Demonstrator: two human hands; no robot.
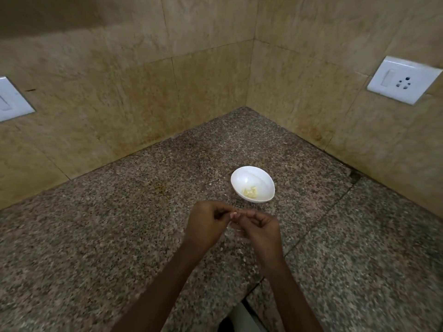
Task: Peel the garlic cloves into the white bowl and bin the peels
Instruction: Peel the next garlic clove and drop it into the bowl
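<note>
Garlic clove (pixel 233 214) pinched between left hand (pixel 206 226) and right hand (pixel 260 230), over worktop (pixel 119 236), near white bowl (pixel 247 176). Likely light, firm, slippery once bare; papery skin tears easily, so grip ends and peel from tip.

The table (pixel 119 236) is a speckled brown-and-grey polished granite slab set into a corner. A dark seam (pixel 318 219) runs diagonally across its right part, from the far right edge toward the near edge. A faint orange-brown stain (pixel 160 187) marks the surface left of centre. One item stands directly on the slab: a small white oval bowl (pixel 244 178), upright, near the middle and left of the seam, apart from it.
</note>
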